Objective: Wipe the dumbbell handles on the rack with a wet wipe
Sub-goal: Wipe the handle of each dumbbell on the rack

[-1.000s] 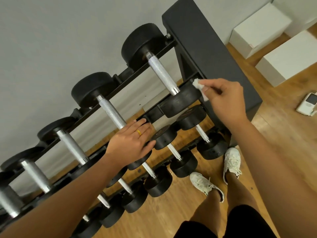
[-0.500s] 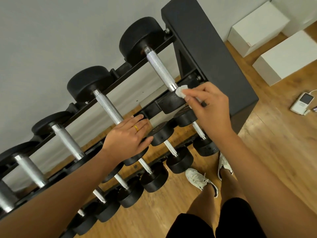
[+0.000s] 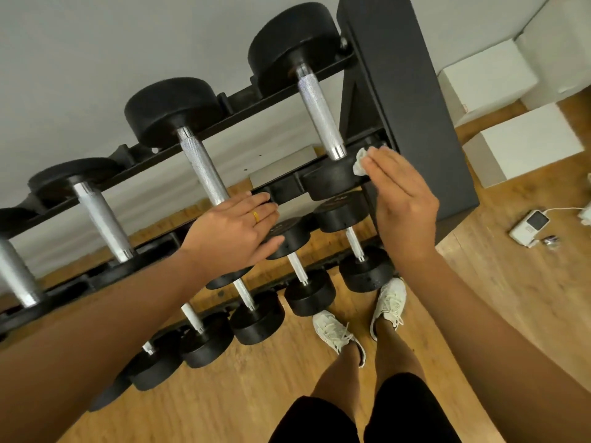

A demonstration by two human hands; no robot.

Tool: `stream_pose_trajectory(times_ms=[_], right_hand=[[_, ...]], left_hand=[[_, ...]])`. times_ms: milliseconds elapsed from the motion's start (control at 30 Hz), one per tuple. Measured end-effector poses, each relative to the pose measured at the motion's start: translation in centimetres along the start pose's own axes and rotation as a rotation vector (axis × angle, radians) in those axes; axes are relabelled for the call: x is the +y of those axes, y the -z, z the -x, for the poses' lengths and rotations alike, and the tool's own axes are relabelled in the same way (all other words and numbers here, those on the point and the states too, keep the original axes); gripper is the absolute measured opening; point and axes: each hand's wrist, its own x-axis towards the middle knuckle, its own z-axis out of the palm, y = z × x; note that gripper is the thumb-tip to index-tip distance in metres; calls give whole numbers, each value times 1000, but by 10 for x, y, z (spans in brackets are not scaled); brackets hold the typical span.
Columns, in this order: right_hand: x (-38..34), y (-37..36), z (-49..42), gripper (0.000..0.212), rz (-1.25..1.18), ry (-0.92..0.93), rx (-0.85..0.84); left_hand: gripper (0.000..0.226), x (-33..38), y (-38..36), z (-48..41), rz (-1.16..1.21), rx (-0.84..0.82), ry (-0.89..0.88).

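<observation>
A black rack (image 3: 399,100) holds rows of black dumbbells with knurled silver handles. My right hand (image 3: 403,199) pinches a crumpled white wet wipe (image 3: 359,163) against the near head of the rightmost top-row dumbbell, just below the base of its handle (image 3: 319,107). My left hand (image 3: 233,231) rests flat, fingers straight, on the near head of the second top-row dumbbell, whose handle (image 3: 204,167) runs up from under the fingers. More handles (image 3: 102,219) lie further left.
Smaller dumbbells (image 3: 310,295) fill the lower row by my white shoes (image 3: 332,334). White boxes (image 3: 521,145) stand on the wooden floor at right, and a small white device with a cable (image 3: 529,228) lies near the rack's end panel. A grey wall is behind.
My right hand with the wipe has come down from the rack's end panel to the near end of the rightmost handle. My left hand stays on the second dumbbell's head.
</observation>
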Motion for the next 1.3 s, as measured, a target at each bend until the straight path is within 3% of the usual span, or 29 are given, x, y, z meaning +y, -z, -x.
stream_pose_trajectory(times_ms=[133, 200, 433, 567, 800, 967, 1133, 1300], right_hand=[[-36, -15, 7, 48, 72, -73, -156], [-39, -12, 10, 54, 139, -16, -288], [-18, 7, -14, 63, 389, 531, -701], [-17, 7, -34, 67, 530, 719, -770], [-14, 24, -48, 69, 574, 826, -892], [-33, 3, -47, 63, 675, 923, -957], [-32, 22, -44, 65, 675, 870, -969], [-56, -8, -42, 61, 746, 876, -1019]], left_hand=[[55, 0, -1, 1, -3, -30, 3], [56, -1, -1, 1, -1, -39, 3], [55, 1, -1, 0, 3, -29, 7], [52, 5, 2, -3, -35, 2, 32], [48, 7, 2, 1, -24, -33, 93], [43, 30, 4, 6, -12, -46, 330], [44, 52, 1, 10, 40, 47, 596], [42, 66, -6, 10, 64, 159, 725]])
